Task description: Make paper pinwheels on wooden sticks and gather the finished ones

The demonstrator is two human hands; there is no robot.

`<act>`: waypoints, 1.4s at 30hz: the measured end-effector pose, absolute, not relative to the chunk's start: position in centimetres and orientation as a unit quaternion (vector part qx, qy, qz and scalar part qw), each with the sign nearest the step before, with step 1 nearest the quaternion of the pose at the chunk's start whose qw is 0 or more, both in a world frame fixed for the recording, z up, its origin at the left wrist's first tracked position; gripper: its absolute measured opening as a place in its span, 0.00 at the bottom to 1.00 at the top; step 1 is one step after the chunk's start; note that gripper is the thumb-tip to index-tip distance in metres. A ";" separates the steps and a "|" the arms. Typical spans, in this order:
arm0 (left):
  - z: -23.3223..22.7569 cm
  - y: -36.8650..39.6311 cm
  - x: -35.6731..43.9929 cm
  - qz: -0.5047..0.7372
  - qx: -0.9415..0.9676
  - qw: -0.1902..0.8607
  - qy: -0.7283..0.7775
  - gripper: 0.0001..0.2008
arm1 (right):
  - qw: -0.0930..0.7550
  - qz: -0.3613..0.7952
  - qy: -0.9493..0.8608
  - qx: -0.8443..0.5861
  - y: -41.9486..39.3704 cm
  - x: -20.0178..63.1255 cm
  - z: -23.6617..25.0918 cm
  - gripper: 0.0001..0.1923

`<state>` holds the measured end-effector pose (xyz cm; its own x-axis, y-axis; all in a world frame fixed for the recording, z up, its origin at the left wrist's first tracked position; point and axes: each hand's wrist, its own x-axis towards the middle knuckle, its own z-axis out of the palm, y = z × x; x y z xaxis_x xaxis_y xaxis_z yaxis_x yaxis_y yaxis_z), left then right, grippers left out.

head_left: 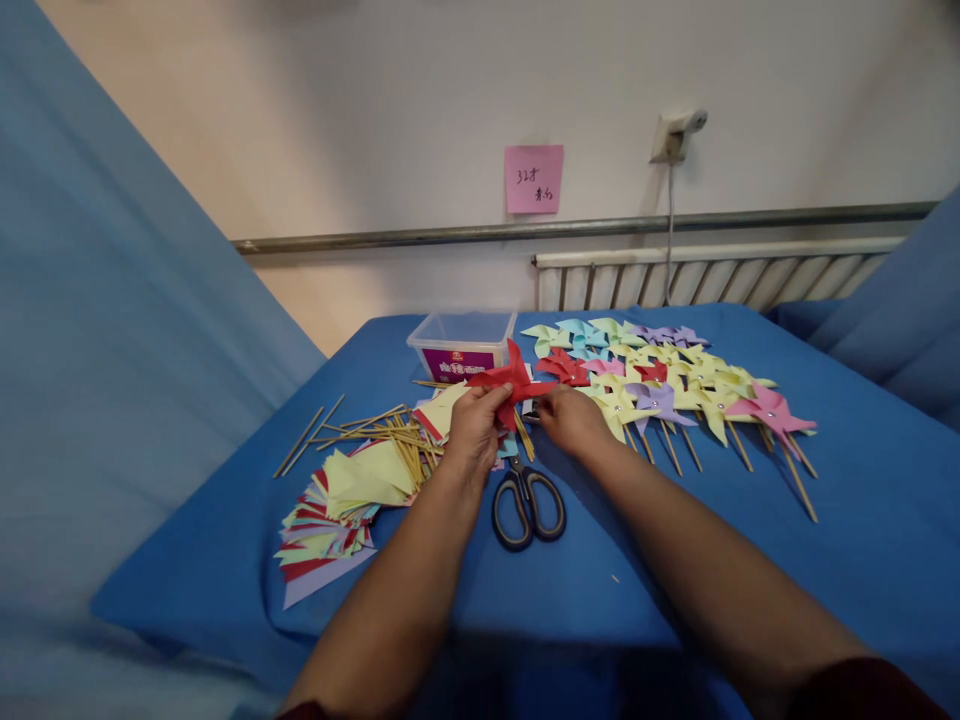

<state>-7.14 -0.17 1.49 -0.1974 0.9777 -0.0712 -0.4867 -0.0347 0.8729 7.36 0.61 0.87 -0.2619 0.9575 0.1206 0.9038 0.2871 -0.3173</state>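
A red paper pinwheel is pinched in my left hand, thumb on its face, its blades folded toward the middle. My right hand is closed just right of it, near the tip of one blade; what its fingers hold is hidden. Below both hands lie black-handled scissors, blades pointing away and partly covered by paper scraps. Thin wooden sticks lie in a loose pile to the left. Beside them is a fanned stack of coloured paper sheets, with pale yellow ones on top.
A clear plastic box with a purple label stands behind my hands. Several pinwheels on sticks in yellow, purple, pink, red and green lie in rows at the right. A blue cloth covers the table; a radiator is behind.
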 end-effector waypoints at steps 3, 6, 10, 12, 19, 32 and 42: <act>1.5 -0.2 -7.0 0.655 0.296 0.564 0.407 0.15 | 0.122 0.105 -0.795 -0.585 -0.8 8.2 0.7 0.13; 1.7 -0.4 -6.7 0.648 0.290 0.566 0.419 0.15 | 0.095 0.124 -0.791 -0.592 -1.9 8.7 0.0 0.11; 2.2 -0.8 -6.3 0.651 0.291 0.564 0.417 0.14 | 0.095 0.165 -0.781 -0.595 -2.3 9.1 -1.0 0.08; 2.4 -1.0 -6.2 0.653 0.293 0.561 0.415 0.14 | 0.104 0.194 -0.779 -0.588 -2.1 9.4 -1.3 0.07; 2.3 -1.0 -6.1 0.648 0.293 0.564 0.421 0.13 | 0.180 0.253 -0.772 -0.555 -1.1 10.4 -2.2 0.04; 2.1 -1.1 -5.9 0.632 0.299 0.575 0.426 0.14 | 0.123 0.161 -0.814 -0.545 -1.0 9.2 -2.2 0.10; 1.4 -0.7 -6.0 0.633 0.318 0.563 0.425 0.13 | 0.164 0.195 -0.796 -0.549 -1.0 9.2 -2.0 0.08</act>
